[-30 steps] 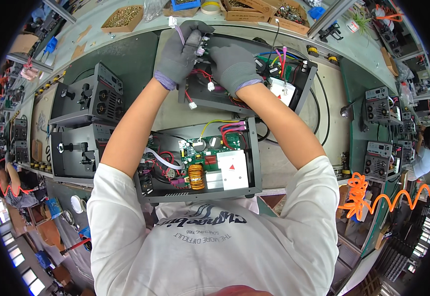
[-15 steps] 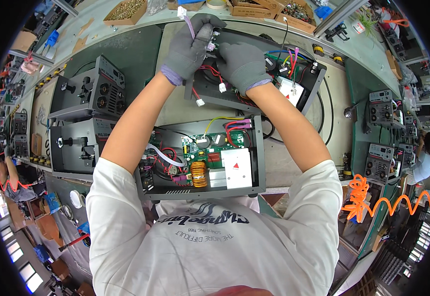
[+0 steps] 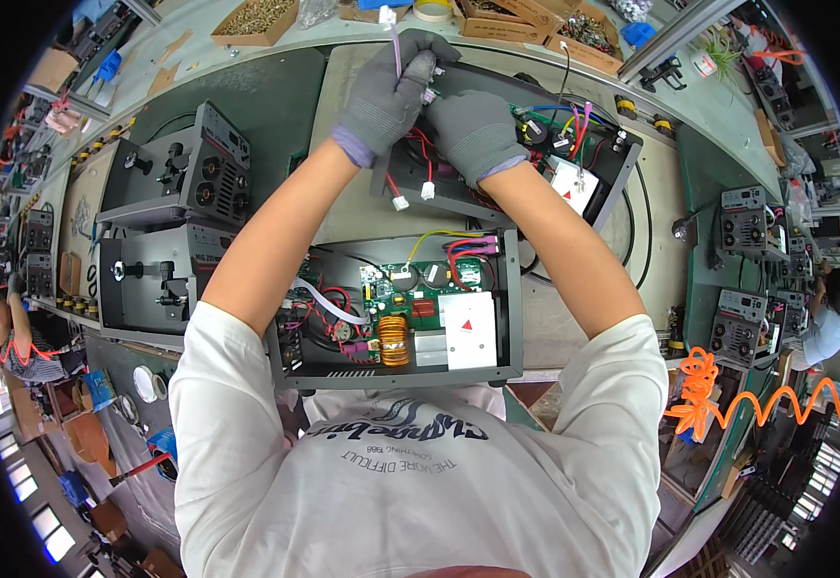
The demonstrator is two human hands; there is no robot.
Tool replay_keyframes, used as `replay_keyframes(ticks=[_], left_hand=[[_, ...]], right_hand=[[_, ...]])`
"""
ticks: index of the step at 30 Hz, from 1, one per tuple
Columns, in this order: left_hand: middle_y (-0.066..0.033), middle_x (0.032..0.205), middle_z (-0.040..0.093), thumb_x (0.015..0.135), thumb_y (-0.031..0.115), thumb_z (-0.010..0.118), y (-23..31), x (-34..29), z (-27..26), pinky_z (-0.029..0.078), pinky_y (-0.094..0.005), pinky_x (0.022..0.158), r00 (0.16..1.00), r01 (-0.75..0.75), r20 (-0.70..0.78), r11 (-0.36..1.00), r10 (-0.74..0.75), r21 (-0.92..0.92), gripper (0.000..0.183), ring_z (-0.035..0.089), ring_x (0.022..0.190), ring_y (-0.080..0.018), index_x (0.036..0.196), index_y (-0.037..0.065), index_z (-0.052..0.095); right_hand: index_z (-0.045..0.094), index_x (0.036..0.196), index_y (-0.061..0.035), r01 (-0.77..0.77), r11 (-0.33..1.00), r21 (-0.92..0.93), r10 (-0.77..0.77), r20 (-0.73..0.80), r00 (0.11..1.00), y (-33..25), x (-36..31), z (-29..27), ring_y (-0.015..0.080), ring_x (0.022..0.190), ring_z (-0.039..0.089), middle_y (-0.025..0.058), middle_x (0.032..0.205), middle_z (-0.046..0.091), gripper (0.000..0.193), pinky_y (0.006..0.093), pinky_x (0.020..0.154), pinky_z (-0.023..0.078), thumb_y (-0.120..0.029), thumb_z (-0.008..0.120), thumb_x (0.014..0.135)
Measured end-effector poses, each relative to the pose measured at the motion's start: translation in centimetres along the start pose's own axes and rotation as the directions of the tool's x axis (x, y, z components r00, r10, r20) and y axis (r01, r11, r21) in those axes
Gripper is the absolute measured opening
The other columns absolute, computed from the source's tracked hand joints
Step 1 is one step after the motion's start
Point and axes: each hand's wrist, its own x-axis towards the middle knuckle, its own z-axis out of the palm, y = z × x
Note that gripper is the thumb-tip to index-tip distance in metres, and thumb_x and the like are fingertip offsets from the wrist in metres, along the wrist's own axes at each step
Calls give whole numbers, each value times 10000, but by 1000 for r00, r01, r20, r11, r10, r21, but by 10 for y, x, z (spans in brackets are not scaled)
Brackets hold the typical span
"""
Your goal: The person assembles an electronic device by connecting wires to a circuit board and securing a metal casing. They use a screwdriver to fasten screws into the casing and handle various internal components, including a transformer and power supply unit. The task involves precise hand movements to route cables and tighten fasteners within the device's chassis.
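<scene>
At the far side of the bench, my gloved left hand (image 3: 386,101) is closed round a pale purple cable (image 3: 398,53), whose white plug sticks up above the fingers. Close beside it, my gloved right hand (image 3: 478,133) has its fingers curled in toward the left hand. Small white connectors (image 3: 429,94) show between the hands; what the right fingertips grip is hidden. Both hands are over an open dark machine housing (image 3: 622,178) with a green circuit board and coloured wires. Red wires with white plugs (image 3: 400,203) hang out on its near side.
Nearer me lies a second open housing (image 3: 511,318) with a circuit board and copper coil. Two dark machines (image 3: 215,173) stand at the left. Parts boxes (image 3: 256,21) line the back. At right are more machines (image 3: 743,226) and a coiled orange hose (image 3: 697,395).
Both hands have shifted slightly right, the left one still gripping the cable. The hanging red wires have swung a little, and the whole view has shifted slightly.
</scene>
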Motion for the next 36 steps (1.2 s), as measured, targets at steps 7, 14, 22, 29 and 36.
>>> replay_keyframes(ticks=[7,14,22,29,36], left_hand=[[-89,1108,681,1077,275,447,2,-1,0,486,-320,964,999,48,-10,997,-49,-58,317,628,1036,-171,1177,18,603],[-100,1013,695,1047,263,456,-1,-3,-2,520,-344,821,998,18,-64,999,-20,-46,286,641,909,-211,1142,63,636],[-81,1102,660,1082,274,428,2,-2,-2,458,-338,992,999,36,-11,999,-36,-30,317,603,1061,-182,1167,20,597],[-69,1141,641,1088,339,419,-7,-3,-3,451,-340,1010,997,77,3,994,-77,-71,352,587,1095,-174,1172,41,587],[-71,1142,642,1086,351,423,-8,-2,-6,446,-342,1013,998,49,33,996,-46,-79,359,584,1105,-177,1163,38,583]], right_hand=[[748,937,-157,-60,998,12,61,-28,998,-3,1,-2,307,838,721,109,852,735,151,440,706,567,-177,610,880],[749,956,-159,-119,993,10,118,60,991,-4,2,-13,298,939,704,110,961,729,150,438,818,544,-184,633,865],[748,964,-152,-69,996,61,73,-60,996,-1,-2,-5,294,1030,655,102,997,690,172,439,838,529,-209,653,833],[737,1012,-118,37,959,280,-24,-48,999,-6,-30,-34,335,1133,564,102,1099,657,249,447,956,483,-264,660,826],[721,1024,-133,335,796,504,-349,-71,935,14,-53,-49,318,1105,537,84,1057,656,223,459,944,449,-218,703,819]])
